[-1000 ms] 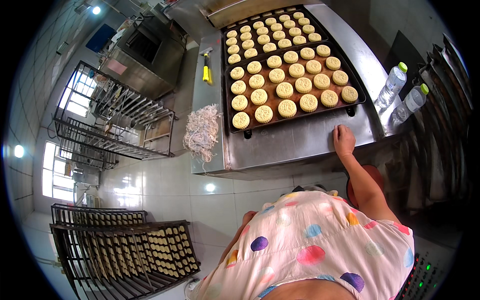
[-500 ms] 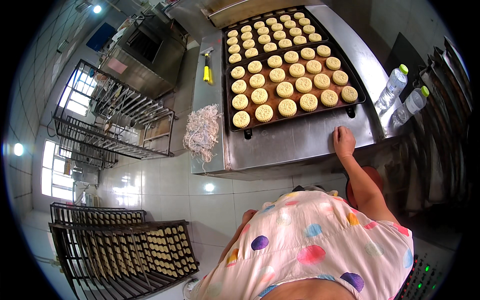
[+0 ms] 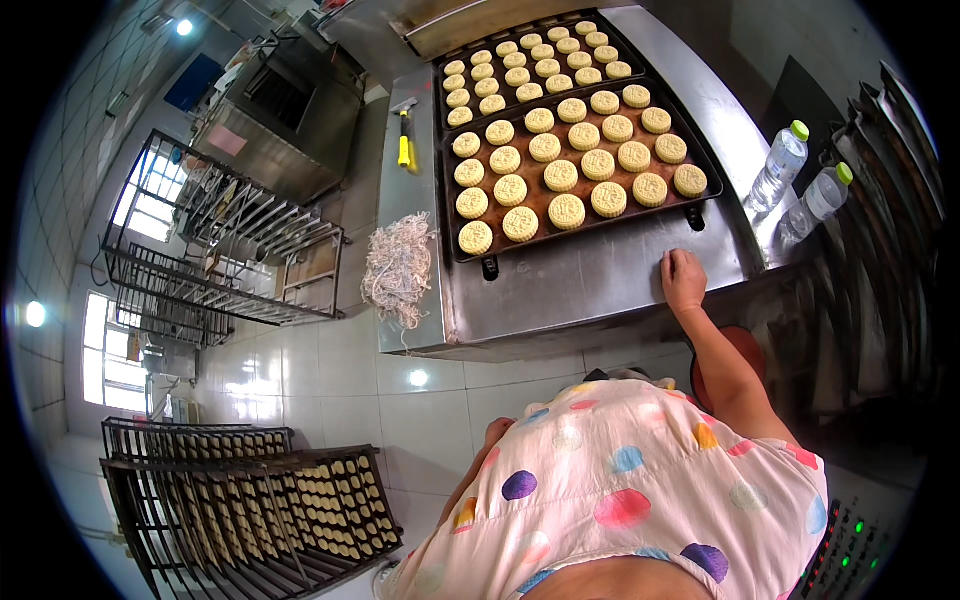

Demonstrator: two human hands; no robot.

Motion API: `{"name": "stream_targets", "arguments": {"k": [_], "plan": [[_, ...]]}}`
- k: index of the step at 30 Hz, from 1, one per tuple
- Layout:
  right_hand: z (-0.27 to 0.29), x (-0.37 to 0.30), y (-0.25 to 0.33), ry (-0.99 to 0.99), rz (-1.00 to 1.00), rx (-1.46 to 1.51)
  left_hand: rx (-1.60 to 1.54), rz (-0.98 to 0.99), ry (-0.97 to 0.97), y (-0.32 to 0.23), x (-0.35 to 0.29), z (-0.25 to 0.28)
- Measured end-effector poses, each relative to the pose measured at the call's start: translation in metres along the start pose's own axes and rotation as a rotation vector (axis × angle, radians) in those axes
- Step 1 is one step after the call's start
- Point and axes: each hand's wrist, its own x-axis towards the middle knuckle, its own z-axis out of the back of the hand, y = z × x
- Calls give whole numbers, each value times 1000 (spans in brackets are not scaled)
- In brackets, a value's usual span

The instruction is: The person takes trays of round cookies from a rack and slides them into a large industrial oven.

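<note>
My right hand (image 3: 684, 280) rests on the near edge of a steel worktop (image 3: 590, 280), its fingers curled in and nothing showing in them. Just beyond it lies a dark baking tray (image 3: 608, 229) with rows of round, pale yellow mooncakes (image 3: 566, 211), their tops stamped with a pattern. A second tray (image 3: 640, 72) of the same mooncakes sits right behind the first. By my left side, low against the polka-dot apron (image 3: 620, 460), my left hand (image 3: 499, 429) shows only in part; the cloth hides its fingers.
A tangle of pale string (image 3: 398, 270) and a yellow-handled scraper (image 3: 404, 150) lie on the worktop's left strip. Two clear bottles (image 3: 778, 168) with green caps stand at right, beside upright dark trays (image 3: 890, 250). Leftward are metal racks (image 3: 220, 240) and a rack of loaded trays (image 3: 250, 510).
The view has shifted slightly, so the trays and worktop sit a little further left. Both hands keep their places, and nothing has been picked up or put down.
</note>
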Motion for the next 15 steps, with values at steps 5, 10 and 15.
{"name": "stream_targets", "arguments": {"k": [5,10,15], "plan": [[0,0,0,16,-6,-6,-54,-31,0,14,5,0],[-1,-1,0,9,-5,-10,-335,57,32,16,3,-3],[0,-1,0,-6,8,-16,-233,87,12,1,-6,-1]]}}
